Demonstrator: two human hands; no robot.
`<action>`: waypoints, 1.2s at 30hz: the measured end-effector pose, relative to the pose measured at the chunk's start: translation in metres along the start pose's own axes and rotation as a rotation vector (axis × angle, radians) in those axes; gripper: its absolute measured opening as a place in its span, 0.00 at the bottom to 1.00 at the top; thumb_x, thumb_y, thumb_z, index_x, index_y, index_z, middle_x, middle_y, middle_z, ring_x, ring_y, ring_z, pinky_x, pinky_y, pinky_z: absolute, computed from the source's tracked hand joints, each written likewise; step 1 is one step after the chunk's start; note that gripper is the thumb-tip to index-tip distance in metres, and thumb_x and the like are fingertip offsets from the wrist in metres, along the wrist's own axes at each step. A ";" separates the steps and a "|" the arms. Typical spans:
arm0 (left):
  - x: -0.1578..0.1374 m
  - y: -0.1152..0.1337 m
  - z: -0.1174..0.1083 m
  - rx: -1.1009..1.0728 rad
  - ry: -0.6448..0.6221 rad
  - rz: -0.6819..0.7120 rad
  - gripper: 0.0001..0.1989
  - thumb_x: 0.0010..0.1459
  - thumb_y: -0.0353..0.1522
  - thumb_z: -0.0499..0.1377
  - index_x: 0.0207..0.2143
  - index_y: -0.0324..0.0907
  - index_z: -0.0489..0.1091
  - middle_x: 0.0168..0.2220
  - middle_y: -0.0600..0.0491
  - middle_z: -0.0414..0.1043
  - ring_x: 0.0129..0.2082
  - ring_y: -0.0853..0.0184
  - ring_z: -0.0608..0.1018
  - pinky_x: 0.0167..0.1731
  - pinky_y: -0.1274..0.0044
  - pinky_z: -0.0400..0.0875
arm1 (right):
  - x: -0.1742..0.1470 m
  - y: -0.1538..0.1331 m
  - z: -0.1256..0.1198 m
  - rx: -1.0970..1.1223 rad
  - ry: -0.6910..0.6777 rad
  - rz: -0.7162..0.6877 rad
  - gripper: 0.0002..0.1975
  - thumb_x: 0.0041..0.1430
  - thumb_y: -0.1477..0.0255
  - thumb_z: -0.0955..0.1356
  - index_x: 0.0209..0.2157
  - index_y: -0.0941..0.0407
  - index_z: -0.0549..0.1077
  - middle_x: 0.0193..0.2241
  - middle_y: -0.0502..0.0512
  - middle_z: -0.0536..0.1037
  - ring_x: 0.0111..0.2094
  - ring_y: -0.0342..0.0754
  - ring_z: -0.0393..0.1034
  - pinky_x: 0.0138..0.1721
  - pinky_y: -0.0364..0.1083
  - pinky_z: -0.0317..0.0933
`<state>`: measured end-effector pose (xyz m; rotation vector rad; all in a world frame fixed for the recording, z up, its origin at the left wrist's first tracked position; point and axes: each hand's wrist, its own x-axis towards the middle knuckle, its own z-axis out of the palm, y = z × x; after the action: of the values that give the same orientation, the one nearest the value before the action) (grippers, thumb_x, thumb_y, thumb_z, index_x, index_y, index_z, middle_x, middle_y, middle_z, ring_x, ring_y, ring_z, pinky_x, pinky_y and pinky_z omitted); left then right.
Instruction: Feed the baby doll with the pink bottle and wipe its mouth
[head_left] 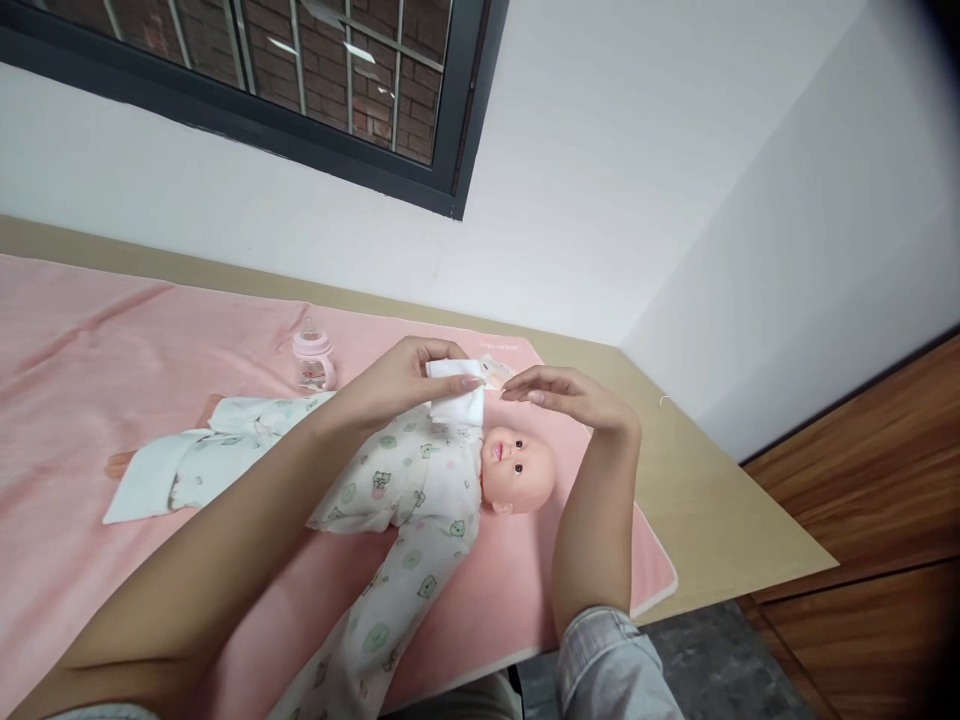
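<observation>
A baby doll [521,468] lies on its back on a pink blanket [247,590], head toward the right. Its white shirt [427,470] has a green and brown animal print, and one long sleeve stretches toward me. My left hand [416,375] pinches a folded white cloth [456,392] above the doll's far shoulder, thumb in front and fingers behind. Whether this cloth belongs to the shirt's far sleeve I cannot tell. Just right of it, my right hand [566,393] hovers with fingers stretched out, holding nothing visible. Partly hidden between the hands lies a small printed item [495,372].
A pink-topped baby bottle [312,358] stands on the blanket behind the doll's legs. The tan tabletop [720,520] shows around the blanket at the back and right. White walls [600,180] and a dark-framed window [442,190] rise behind; wooden panelling [870,520] stands at right.
</observation>
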<state>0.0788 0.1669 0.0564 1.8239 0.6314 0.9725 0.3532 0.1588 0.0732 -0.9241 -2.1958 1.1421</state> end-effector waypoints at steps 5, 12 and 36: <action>0.010 -0.015 0.010 0.205 -0.188 0.024 0.10 0.54 0.38 0.64 0.34 0.40 0.75 0.35 0.54 0.76 0.36 0.65 0.76 0.37 0.78 0.67 | 0.023 0.085 -0.018 0.273 0.082 0.183 0.19 0.58 0.59 0.70 0.45 0.57 0.75 0.45 0.59 0.79 0.49 0.50 0.73 0.57 0.54 0.63; 0.013 -0.029 0.033 0.464 -0.323 -0.066 0.11 0.54 0.37 0.59 0.36 0.40 0.77 0.35 0.54 0.78 0.36 0.62 0.77 0.32 0.77 0.64 | 0.022 0.171 0.011 0.584 0.126 0.315 0.19 0.52 0.62 0.74 0.44 0.56 0.76 0.47 0.59 0.79 0.48 0.50 0.74 0.58 0.52 0.62; 0.010 -0.028 0.049 0.604 -0.320 -0.050 0.08 0.53 0.31 0.55 0.30 0.43 0.74 0.30 0.57 0.76 0.29 0.67 0.74 0.28 0.77 0.60 | 0.016 0.201 0.020 0.847 0.352 0.236 0.13 0.58 0.70 0.69 0.46 0.58 0.72 0.46 0.60 0.80 0.48 0.51 0.76 0.58 0.53 0.65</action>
<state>0.1249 0.1621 0.0224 2.4126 0.8200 0.4559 0.3973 0.2452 -0.1048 -0.8996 -1.1521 1.6631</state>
